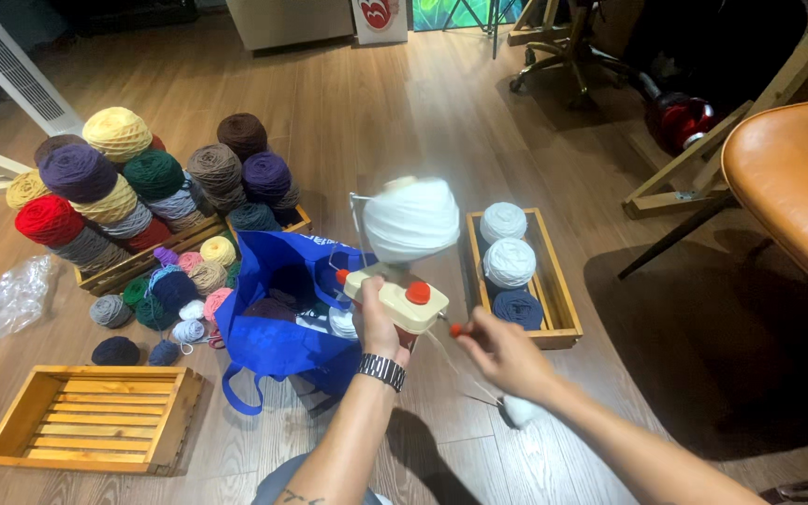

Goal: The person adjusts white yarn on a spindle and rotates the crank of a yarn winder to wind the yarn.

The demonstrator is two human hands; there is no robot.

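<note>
Steadying the cream yarn winder (402, 297) from below, the left hand (378, 323) is clenched around its body, while the right hand (502, 353) pinches the red crank knob (457, 329) just right of it. A blurred white yarn cake (411, 219) sits atop the winder, above the blue bag (278, 313). Winding evenly probably calls for a level winder, smooth cranking, and light strand tension.

Yarn winder (402, 297): cream body, red knobs; its spinning yarn ball (412, 218): white. Tote bag (282, 313), centre: bright blue. Right crate (554, 290): two pale blue-white balls, one dark blue. Far-left stack (133, 182): red, purple, yellow, green, brown, grey. Near-left crate (95, 418): light natural wood
</note>
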